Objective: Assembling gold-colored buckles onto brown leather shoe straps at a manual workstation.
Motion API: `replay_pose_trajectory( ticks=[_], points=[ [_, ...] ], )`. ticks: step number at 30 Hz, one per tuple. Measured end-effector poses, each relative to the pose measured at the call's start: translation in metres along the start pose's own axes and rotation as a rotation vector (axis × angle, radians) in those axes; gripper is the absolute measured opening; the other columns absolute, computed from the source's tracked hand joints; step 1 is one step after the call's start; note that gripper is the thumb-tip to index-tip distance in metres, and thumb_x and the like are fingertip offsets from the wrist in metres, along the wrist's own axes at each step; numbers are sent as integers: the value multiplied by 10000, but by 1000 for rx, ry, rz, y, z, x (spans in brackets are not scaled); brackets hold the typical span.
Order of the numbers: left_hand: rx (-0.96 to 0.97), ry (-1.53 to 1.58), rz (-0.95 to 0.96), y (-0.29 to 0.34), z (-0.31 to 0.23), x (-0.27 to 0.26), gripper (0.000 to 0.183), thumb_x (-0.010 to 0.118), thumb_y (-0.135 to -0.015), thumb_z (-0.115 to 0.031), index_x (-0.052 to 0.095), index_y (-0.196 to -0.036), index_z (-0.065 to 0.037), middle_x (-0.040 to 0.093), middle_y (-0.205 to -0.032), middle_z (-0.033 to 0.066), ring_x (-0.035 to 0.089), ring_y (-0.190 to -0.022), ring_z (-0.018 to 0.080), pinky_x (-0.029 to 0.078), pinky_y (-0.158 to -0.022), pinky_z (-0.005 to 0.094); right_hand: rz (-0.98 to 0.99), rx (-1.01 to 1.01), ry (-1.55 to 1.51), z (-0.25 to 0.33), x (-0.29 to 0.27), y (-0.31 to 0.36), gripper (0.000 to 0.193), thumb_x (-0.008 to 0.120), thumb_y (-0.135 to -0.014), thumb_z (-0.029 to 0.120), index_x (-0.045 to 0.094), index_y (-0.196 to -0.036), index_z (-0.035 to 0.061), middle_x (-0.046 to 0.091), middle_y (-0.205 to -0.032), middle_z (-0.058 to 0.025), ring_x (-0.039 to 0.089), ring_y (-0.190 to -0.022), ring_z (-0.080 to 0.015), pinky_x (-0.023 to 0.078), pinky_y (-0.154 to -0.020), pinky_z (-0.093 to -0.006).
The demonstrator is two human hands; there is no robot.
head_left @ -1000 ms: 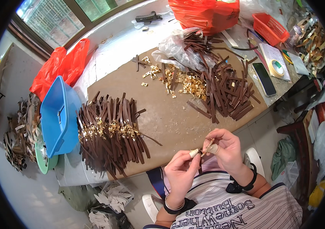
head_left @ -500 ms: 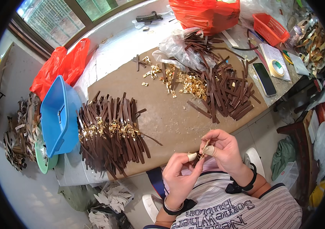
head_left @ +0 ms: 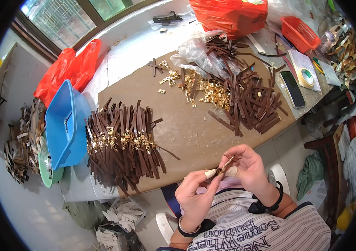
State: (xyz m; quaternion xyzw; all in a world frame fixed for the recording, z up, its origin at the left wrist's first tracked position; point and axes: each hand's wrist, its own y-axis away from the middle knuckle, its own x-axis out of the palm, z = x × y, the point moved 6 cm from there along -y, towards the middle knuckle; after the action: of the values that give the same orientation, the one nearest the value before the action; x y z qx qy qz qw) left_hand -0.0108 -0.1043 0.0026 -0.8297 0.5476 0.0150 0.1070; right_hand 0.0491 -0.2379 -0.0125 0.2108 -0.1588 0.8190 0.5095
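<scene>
Close to my body, just off the table's near edge, my left hand [head_left: 198,190] pinches a small brown strap with a gold metal clasp [head_left: 219,170]. Opposite it, my right hand [head_left: 247,168] grips the same piece, thumb and forefinger meeting at its upper end. Pale wraps cover a fingertip on each hand. Fingers hide most of the piece. Left of my hands lies a thick row of brown straps with gold clasps [head_left: 124,140]. Farther off, a heap of loose gold clasps [head_left: 213,94] touches a pile of plain brown strips [head_left: 253,100].
Brown board [head_left: 182,138] covers the tabletop. A blue basin [head_left: 65,125] and red bag [head_left: 71,69] flank its left side. Along the far right are a phone [head_left: 292,89], tape roll [head_left: 307,76], notepad and red basket [head_left: 300,33]. A clear plastic bag [head_left: 199,56] covers some strips.
The right fingers have turned and opened slightly, so more of the strap and clasp shows. Both hands stay together in nearly the same place. The view has shifted slightly.
</scene>
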Motion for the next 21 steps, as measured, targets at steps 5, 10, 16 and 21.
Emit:
replay_pose_trajectory(
  ticks=[5,10,16,21],
  points=[
    [-36,49,9,-3,-1,-2,175,740,-685,77,643,-818,18,624,-821,80,563,-614,79,429,-490,181,34,56,28,-4,1,-5,423,668,-782,-54,454,-1144,-8,592,-975,-91,592,-882,-134,500,-773,-258],
    [382,-385,-193,5,-21,-2,207,752,-641,54,637,-773,-55,633,-788,67,570,-598,138,419,-513,219,-7,291,-36,-28,-9,-6,157,600,-859,1,585,-1008,-48,631,-895,-78,613,-823,-126,508,-754,-243],
    [409,-468,4,-3,-29,16,190,749,-668,3,656,-833,-14,651,-887,92,619,-734,197,490,-642,281,-70,290,-90,-25,-20,-10,149,560,-903,53,623,-988,-52,649,-923,-65,616,-775,-91,514,-677,-214],
    [-177,36,123,-18,24,-2,65,635,-829,4,644,-874,50,620,-866,85,620,-797,129,502,-672,260,136,503,-72,-16,-15,-6,202,548,-902,52,571,-1053,-79,640,-922,-134,657,-792,-177,570,-725,-268]
  ],
)
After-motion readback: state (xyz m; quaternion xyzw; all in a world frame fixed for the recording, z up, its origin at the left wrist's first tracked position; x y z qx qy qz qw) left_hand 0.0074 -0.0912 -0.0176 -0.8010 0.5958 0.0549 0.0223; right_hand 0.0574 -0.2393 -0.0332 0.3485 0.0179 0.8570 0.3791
